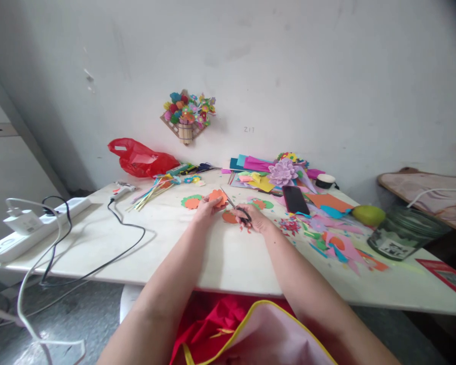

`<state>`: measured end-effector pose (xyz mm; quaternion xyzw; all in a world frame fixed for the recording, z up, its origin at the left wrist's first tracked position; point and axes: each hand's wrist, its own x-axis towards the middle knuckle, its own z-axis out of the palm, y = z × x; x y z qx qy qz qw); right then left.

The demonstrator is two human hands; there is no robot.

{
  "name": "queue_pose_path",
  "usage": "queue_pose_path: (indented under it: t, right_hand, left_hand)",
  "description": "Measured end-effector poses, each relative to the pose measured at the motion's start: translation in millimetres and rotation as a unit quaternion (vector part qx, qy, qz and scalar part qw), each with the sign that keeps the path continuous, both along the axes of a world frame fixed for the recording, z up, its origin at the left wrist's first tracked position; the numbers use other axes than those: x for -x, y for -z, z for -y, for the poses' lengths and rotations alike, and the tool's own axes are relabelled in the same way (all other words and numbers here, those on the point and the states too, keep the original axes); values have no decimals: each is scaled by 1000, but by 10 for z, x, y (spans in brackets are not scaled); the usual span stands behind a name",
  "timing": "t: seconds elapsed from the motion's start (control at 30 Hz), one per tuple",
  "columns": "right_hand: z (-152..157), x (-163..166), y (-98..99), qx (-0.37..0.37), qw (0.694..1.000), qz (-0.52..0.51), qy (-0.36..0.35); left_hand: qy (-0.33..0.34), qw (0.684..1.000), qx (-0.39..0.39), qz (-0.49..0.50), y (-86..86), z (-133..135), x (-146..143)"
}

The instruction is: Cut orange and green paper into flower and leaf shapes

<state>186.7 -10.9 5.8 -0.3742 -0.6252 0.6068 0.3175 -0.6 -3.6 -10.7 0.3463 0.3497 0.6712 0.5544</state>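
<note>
My left hand [210,207] pinches an orange scalloped paper flower [218,196] above the middle of the table. In my right hand [254,219] is a pair of scissors [243,213] with dark handles, its blades pointing up and left at the flower's right edge. Whether the blades touch the paper I cannot tell. Below and between the hands lies an orange-brown disc [230,217]. Green and orange scalloped cutouts [192,202] rest left of my left hand. More green cutouts [265,204] lie just behind my right hand. Small orange scraps [245,229] show under the right fingers.
At the right are a phone [295,199], paper scraps [340,244], a green fruit [369,215] and a glass jar [399,235]. Leftward lie a glue gun [122,190] with its cord and a power strip [41,225]. A red bag [140,158] sits at the back.
</note>
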Motion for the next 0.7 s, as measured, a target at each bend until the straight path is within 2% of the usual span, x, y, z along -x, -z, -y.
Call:
queue_pose_path:
  t: [0.2,0.33,0.43,0.7]
  right_hand:
    - [-77,-3,85,-14,1000,-12,-12]
    - [-117,-8,126,-31,999,-30,-12]
    - [-117,-23,132,-41,999,-35,-10]
    - [-100,-42,116,-43,999,-18,-11]
  left_hand:
    - [-22,1000,-6,-12,34,-38,34]
    - [-3,999,-33,-30,33,-17,39]
    - [7,999,-23,-41,18,5,31]
    - [22,999,-25,-10,20,-4,21]
